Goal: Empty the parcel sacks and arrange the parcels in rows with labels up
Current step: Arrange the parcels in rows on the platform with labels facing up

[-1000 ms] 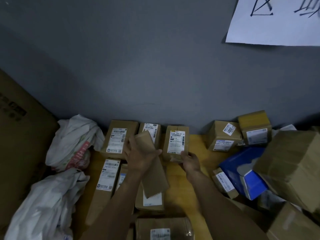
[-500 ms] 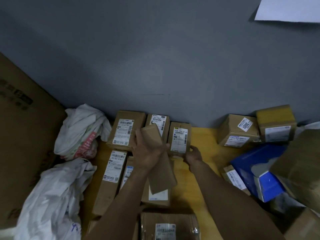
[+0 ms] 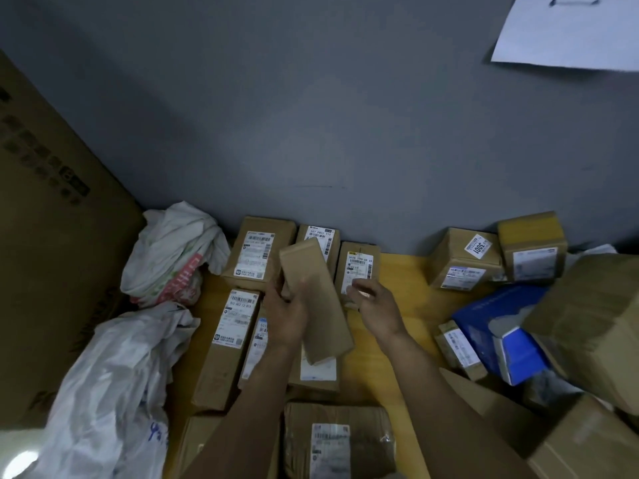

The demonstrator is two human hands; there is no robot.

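Bare bench (image 3: pixel 401 271) shows at the back edge, right of the labelled row (image 3: pixel 257 254). Your left hand (image 3: pixel 287 316) has its grip wrapped round a long brown parcel (image 3: pixel 316 299), plain side up, above the rows. Your right hand (image 3: pixel 375 309) touches the last parcel (image 3: pixel 359 262) in that row; its grip is too blurred to tell.

Slim brown parcel (image 3: pixel 325 319), blank side up, tilted over label-up rows (image 3: pixel 237 319), white sacks (image 3: pixel 114 375) left
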